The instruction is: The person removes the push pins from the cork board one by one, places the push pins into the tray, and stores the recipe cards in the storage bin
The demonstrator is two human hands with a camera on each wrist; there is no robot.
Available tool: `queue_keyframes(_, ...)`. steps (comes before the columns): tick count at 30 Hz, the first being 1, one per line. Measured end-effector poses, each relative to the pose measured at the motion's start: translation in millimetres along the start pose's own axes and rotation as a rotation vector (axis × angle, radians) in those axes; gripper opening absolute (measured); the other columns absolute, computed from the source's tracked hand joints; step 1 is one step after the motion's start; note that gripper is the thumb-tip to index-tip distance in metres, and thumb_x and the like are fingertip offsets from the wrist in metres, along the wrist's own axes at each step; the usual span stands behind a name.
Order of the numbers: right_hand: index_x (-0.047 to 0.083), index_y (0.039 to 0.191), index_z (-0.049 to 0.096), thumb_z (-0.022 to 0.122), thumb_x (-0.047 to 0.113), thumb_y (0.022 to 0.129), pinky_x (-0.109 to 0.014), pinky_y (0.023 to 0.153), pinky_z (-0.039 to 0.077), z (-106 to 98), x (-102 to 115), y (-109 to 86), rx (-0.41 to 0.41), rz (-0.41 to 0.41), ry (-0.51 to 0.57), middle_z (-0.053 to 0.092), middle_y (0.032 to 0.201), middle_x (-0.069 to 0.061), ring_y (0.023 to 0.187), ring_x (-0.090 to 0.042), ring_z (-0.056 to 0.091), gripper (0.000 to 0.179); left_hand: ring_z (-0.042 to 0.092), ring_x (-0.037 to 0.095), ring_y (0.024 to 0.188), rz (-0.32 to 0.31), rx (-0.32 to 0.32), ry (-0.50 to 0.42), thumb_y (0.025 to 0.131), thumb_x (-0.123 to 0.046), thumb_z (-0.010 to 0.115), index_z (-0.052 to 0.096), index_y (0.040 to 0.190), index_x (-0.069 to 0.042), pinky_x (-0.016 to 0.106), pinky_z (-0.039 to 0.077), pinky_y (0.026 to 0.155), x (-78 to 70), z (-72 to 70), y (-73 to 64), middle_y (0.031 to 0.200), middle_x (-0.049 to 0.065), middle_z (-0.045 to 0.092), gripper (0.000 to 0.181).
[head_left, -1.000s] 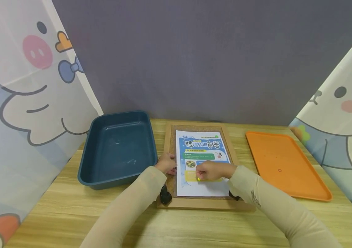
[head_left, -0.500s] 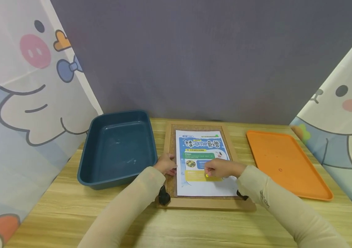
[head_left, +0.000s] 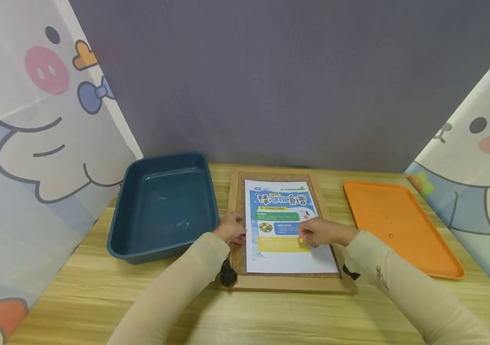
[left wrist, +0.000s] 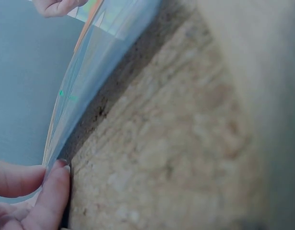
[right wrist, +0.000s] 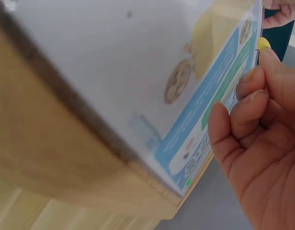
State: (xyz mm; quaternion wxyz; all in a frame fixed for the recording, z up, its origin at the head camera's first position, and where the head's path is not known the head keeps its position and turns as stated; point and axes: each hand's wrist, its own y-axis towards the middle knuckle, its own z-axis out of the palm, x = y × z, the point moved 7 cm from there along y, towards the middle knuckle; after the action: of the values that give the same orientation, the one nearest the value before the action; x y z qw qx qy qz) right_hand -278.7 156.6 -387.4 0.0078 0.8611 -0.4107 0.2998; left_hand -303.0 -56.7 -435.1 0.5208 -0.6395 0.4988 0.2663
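A printed poster sheet (head_left: 289,261) with a blue, green and yellow layout lies over a wood-framed corkboard (head_left: 288,283). At the sheet's left edge is my left hand (head_left: 231,228); in the left wrist view its thumb (left wrist: 18,179) and fingertip pinch that edge beside the bare cork (left wrist: 162,153). My right hand (head_left: 321,231) is over the right part of the poster, near the yellow text block. Between its thumb and finger it pinches a yellow pushpin (right wrist: 265,43), whose thin point shows in the right wrist view. The other right fingers are curled.
To the left stands a deep dark-blue bin (head_left: 163,206). An orange tray (head_left: 395,225) lies on the right. Both share the wooden table (head_left: 270,316) with the corkboard, and a grey panel (head_left: 249,86) rises behind.
My right hand has moved to the right across the poster with the yellow pushpin, uncovering more of the blue and yellow blocks. The left hand has stayed at the sheet's left edge.
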Motion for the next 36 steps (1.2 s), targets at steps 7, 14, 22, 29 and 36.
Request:
queue_keyframes(7,0.009,0.074,0.052,0.056,-0.001,0.093,-0.021,0.058,0.039,-3.5,-8.1,-6.5,-0.040,-0.033,0.010,0.047,0.068,0.006,0.063,-0.006,0.043,0.022,0.059,0.020,0.057,-0.006,-0.002,0.001,0.088,0.009,0.060,0.045,0.135,0.004,0.032,0.057,0.058,-0.6,-0.2,-1.0,0.083,0.019,0.060,0.050)
queue_keyframes(14,0.009,0.075,0.052,0.057,-0.001,0.093,-0.023,0.058,0.039,-8.2,-16.2,-13.5,-0.067,-0.033,-0.021,0.045,0.069,0.006,0.065,-0.007,0.044,0.021,0.059,0.020,0.059,-0.017,0.001,0.000,0.088,0.009,0.060,0.045,0.135,0.003,0.032,0.057,0.059,1.1,0.7,-0.6,0.084,0.019,0.061,0.050)
queue_keyframes(22,0.008,0.077,0.053,0.059,-0.001,0.091,-0.023,0.059,0.038,-15.3,-26.8,-21.8,-0.105,0.003,-0.037,0.046,0.070,0.005,0.067,-0.009,0.044,0.018,0.061,0.022,0.061,-0.004,-0.004,0.027,0.088,0.009,0.061,0.045,0.135,0.004,0.034,0.057,0.061,-0.2,0.1,0.0,0.086,0.019,0.061,0.050)
queue_keyframes(29,0.007,0.076,0.051,0.057,0.000,0.093,-0.024,0.056,0.034,-23.7,-36.9,-32.0,-0.119,-0.041,0.046,0.043,0.069,0.005,0.064,-0.009,0.040,0.019,0.061,0.022,0.060,0.014,-0.003,0.058,0.087,0.009,0.060,0.044,0.135,0.005,0.035,0.057,0.061,-3.1,0.3,0.4,0.084,0.019,0.060,0.051)
queue_keyframes(36,0.010,0.075,0.049,0.055,0.001,0.094,-0.024,0.055,0.034,-30.1,-51.9,-40.9,-0.154,-0.125,0.063,0.041,0.068,0.007,0.062,-0.006,0.039,0.022,0.061,0.022,0.060,0.006,0.013,0.076,0.087,0.008,0.061,0.040,0.140,0.004,0.034,0.057,0.061,-4.7,0.6,0.4,0.088,0.019,0.060,0.057)
